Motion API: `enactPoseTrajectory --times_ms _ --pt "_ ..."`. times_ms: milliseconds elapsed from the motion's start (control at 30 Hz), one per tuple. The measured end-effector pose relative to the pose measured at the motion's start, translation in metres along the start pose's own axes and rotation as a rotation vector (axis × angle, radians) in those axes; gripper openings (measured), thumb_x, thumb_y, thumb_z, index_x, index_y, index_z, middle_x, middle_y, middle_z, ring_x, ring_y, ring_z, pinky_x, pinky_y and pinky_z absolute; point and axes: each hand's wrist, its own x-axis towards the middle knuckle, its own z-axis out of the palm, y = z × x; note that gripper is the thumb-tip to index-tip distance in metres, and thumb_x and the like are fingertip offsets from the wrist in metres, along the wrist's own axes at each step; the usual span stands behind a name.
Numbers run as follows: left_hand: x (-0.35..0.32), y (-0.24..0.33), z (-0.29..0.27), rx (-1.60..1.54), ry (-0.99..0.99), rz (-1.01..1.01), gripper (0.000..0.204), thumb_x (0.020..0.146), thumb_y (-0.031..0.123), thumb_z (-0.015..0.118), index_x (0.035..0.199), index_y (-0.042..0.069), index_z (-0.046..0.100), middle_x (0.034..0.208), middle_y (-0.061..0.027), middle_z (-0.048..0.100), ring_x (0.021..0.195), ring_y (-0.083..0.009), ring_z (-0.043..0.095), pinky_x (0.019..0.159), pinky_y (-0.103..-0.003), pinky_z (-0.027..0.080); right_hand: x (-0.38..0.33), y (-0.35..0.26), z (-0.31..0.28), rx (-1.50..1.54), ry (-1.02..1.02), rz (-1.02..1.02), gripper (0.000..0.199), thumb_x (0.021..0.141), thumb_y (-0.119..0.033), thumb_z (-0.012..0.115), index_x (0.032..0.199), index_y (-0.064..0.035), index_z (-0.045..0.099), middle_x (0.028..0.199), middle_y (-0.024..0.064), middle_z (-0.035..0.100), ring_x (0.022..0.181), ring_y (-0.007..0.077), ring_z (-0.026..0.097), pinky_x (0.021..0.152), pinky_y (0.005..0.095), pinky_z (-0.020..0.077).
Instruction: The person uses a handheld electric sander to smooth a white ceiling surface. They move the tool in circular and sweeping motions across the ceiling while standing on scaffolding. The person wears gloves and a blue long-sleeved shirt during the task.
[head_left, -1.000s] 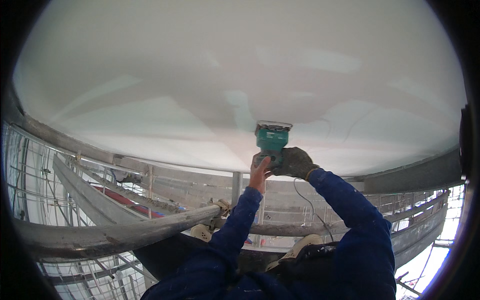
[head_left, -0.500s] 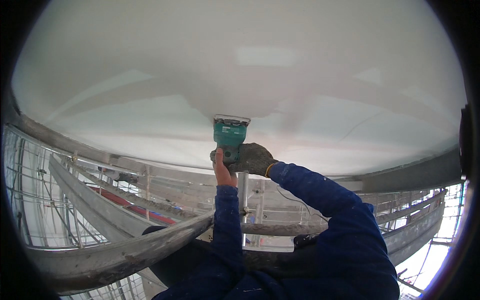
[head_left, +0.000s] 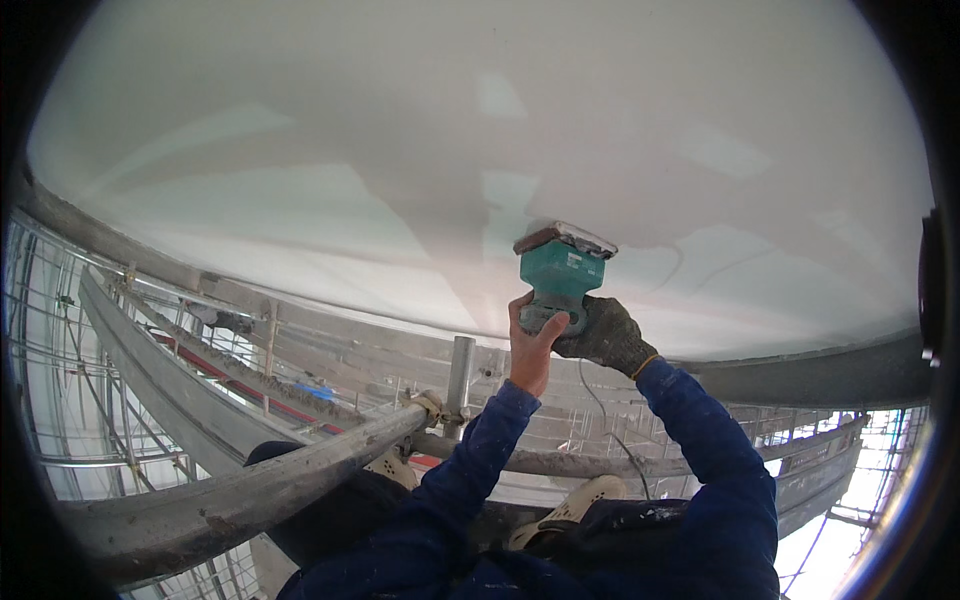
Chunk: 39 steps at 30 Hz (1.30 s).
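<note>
A teal electric sheet sander (head_left: 562,270) is held up in front of me, its flat pad at the top by the glossy white surface (head_left: 420,120). Whether the whole pad touches that surface, I cannot tell. My bare left hand (head_left: 533,345) wraps the grey lower end of the sander, thumb across its front. On the other side my right hand (head_left: 612,338), in a dirty dark work glove, grips the same body. Below the sander hangs a thin power cord (head_left: 603,420).
A thick grey scaffold pipe (head_left: 260,475) crosses at lower left and meets a short upright post (head_left: 460,378). Grey planks (head_left: 160,370) and scaffold tubes lie below. My light perforated clogs (head_left: 575,505) show beneath my arms. The white surface ends along a lower rim.
Both hands have carried the sander to the right along the white surface, and it now tilts. My view has shifted a little; my clogs have come into sight.
</note>
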Motion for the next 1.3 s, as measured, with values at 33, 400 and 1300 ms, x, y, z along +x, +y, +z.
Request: enactPoseTrajectory --times_ms 33,400,1300 --pt "0.002 0.003 0.0 -0.002 0.016 0.017 0.06 0.084 0.018 0.078 0.13 0.005 0.041 0.115 -0.0108 0.057 0.103 -0.0176 0.057 0.09 -0.03 0.05 0.005 0.003 0.004 0.019 0.009 -0.012 0.07 0.073 -0.066 0.07 0.117 -0.0118 0.065 0.098 0.0125 0.071 0.094 0.0304 0.068 0.083 0.0408 0.0528" --pt "0.032 0.059 -0.049 -0.011 0.203 0.204 0.04 0.088 0.017 0.071 0.12 0.002 0.052 0.107 -0.0089 0.06 0.093 -0.0177 0.06 0.083 -0.032 0.051 0.053 -0.062 0.026 0.102 0.025 -0.198 0.067 0.079 -0.067 0.063 0.115 -0.0112 0.066 0.099 0.0134 0.071 0.094 0.031 0.067 0.082 0.0408 0.0519" --pt "0.002 0.069 0.02 0.171 0.072 0.362 0.058 0.081 0.023 0.081 0.123 0.002 0.047 0.112 -0.011 0.056 0.099 -0.0163 0.055 0.086 -0.03 0.048 0.019 -0.047 -0.009 0.084 0.069 -0.102 0.07 0.073 -0.066 0.071 0.11 -0.0073 0.066 0.096 0.0125 0.071 0.091 0.0276 0.069 0.082 0.0368 0.0537"
